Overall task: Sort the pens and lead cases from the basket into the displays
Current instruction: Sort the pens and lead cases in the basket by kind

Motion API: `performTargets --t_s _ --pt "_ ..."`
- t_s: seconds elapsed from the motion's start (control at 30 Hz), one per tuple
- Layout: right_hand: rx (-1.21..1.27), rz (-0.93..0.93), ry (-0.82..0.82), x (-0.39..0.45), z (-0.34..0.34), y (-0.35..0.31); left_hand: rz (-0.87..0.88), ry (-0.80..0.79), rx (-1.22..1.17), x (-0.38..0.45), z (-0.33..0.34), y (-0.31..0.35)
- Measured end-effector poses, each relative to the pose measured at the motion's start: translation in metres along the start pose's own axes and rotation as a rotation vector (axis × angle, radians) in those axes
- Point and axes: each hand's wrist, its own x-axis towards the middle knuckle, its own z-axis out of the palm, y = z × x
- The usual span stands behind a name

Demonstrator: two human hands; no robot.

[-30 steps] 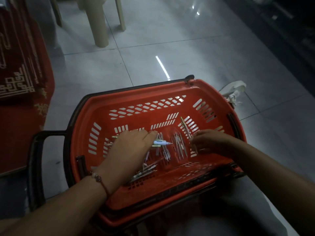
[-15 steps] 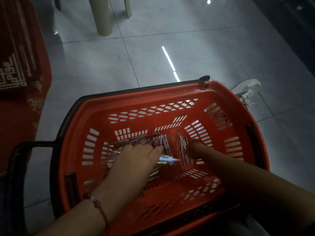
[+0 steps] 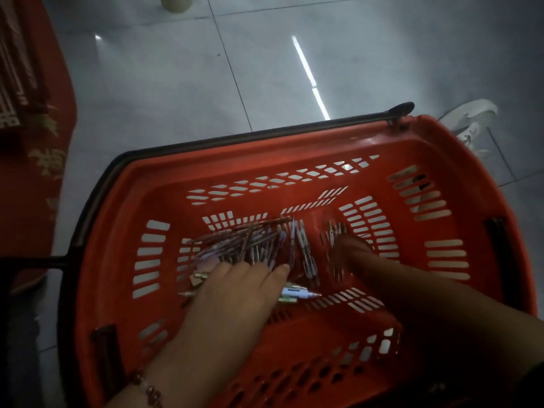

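Observation:
A red plastic basket (image 3: 265, 160) sits in front of me on my lap. A loose heap of pens (image 3: 250, 240) lies on its slotted bottom, and a few clear ones (image 3: 334, 231) lie apart to the right. My left hand (image 3: 235, 298) is down in the basket with its fingers curled over a bundle of pens; a white pen with a blue tip (image 3: 298, 293) sticks out from under it to the right. My right hand (image 3: 353, 254) is dark and blurred, fingertips down among the clear pens; its grip is not visible.
The basket's black handle (image 3: 235, 138) lies folded along the far rim. A white shoe (image 3: 471, 119) rests on the grey tiled floor at the right. A red patterned cloth (image 3: 38, 172) fills the left edge, and a beige chair leg (image 3: 176, 2) stands at the top.
The view has dipped lower over the basket. My left hand has slid back toward me with its pens. My right hand has moved deeper onto the clear pens.

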Motion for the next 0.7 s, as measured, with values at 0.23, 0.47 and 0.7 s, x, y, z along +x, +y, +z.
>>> performTargets --t_s 0.23,0.47,0.7 --pt "-0.006 -0.247 -0.082 -0.045 -0.033 -0.034 0.039 0.041 0.068 -0.003 -0.012 -0.002" --pt "0.701 -0.421 -0.704 -0.203 -0.08 -0.031 0.106 0.109 0.124 -0.004 -0.035 0.007" --pt "0.911 -0.523 -0.462 -0.274 -0.063 0.016 0.242 0.104 0.183 -0.013 -0.056 0.041"
